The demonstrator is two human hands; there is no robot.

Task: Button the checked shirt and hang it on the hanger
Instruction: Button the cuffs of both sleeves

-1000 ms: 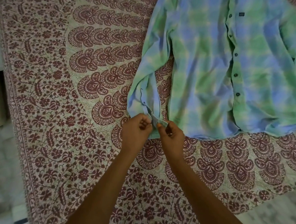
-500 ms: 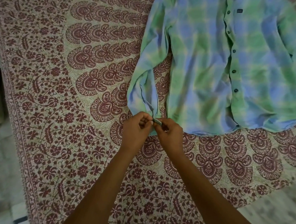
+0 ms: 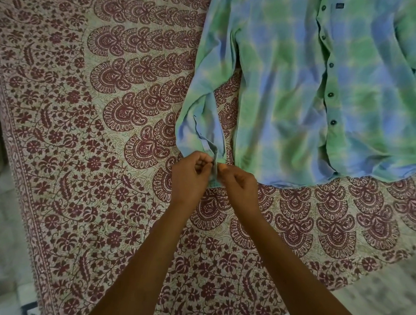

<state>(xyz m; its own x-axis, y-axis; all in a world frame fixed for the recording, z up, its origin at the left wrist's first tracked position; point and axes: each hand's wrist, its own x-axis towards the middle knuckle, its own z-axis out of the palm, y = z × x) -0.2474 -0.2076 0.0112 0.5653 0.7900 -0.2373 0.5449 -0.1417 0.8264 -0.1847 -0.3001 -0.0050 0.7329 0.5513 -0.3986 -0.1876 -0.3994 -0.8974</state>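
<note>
Green-and-blue checked shirt (image 3: 291, 89) lies spread front-up on a maroon-printed bedsheet (image 3: 80, 149). A row of dark buttons (image 3: 330, 94) runs down its front. The left hand (image 3: 188, 180) and right hand (image 3: 240, 191) both pinch the sleeve cuff (image 3: 214, 170) with curled fingers, lifting it just beside the shirt's hem.

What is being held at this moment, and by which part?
Both hands pinch the checked shirt by its sleeve cuff: the left hand on one edge, the right hand on the other.
</note>
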